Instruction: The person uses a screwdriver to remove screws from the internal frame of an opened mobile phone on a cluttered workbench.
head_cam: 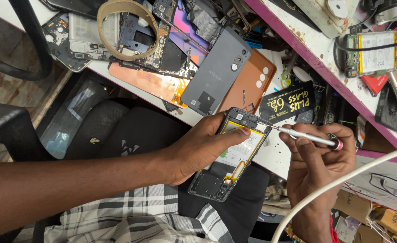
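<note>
Left hand [198,146] clasps opened phone [234,153] | right hand [317,157] pinches screwdriver [304,136], tip at top corner | keep shaft upright, phone steady off desk [275,155] edge

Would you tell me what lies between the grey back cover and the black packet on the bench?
In the head view, an orange-brown back cover lies between the grey back cover and the black packet.
</note>
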